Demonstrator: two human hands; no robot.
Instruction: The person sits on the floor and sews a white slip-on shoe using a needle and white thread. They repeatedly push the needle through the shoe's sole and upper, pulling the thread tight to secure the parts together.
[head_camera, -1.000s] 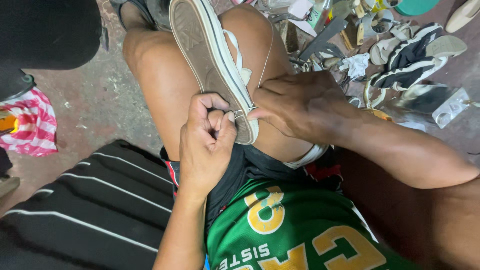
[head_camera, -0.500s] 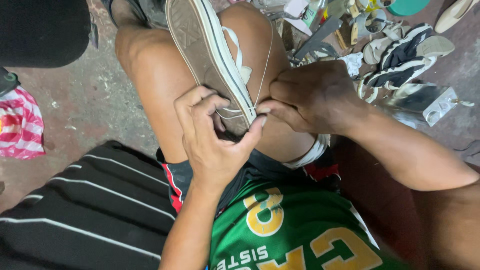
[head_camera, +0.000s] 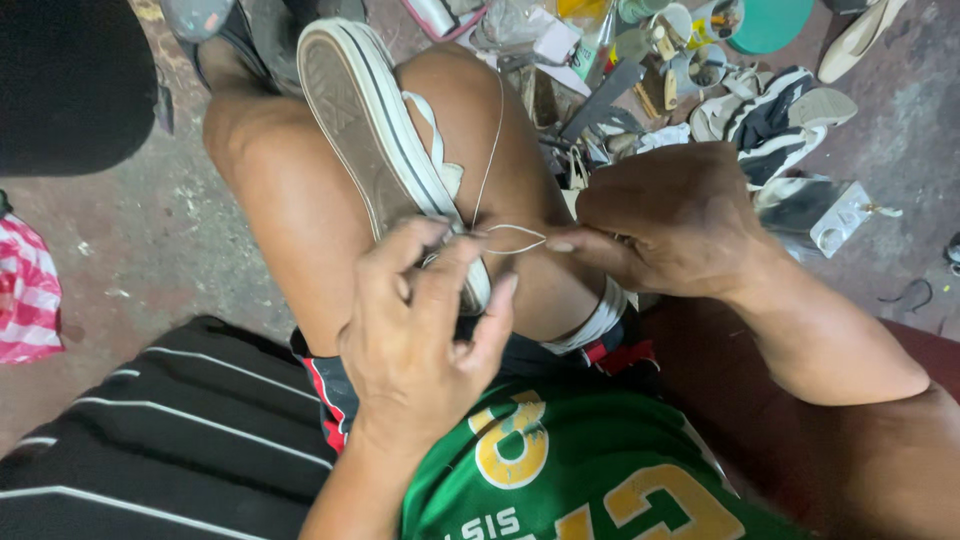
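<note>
Seated person's lap, seen from the head camera. A canvas sneaker (head_camera: 385, 140) with a grey rubber sole lies sole-up across the bare thighs, toe pointing away. The left hand (head_camera: 420, 330) is closed over the sneaker's near end, fingers curled against the sole edge. The right hand (head_camera: 670, 220) pinches a thin pale thread (head_camera: 500, 232) between thumb and fingertips — the thread forms a small loop between the two hands and a second strand runs up over the knee. Beyond the knee, a cluttered heap on the floor: loose shoe soles (head_camera: 770, 110), a teal round lid (head_camera: 765, 22) at top right, a small white package (head_camera: 840, 215) beside the right wrist. At far left — a pink-and-white striped bag (head_camera: 25, 300).
</note>
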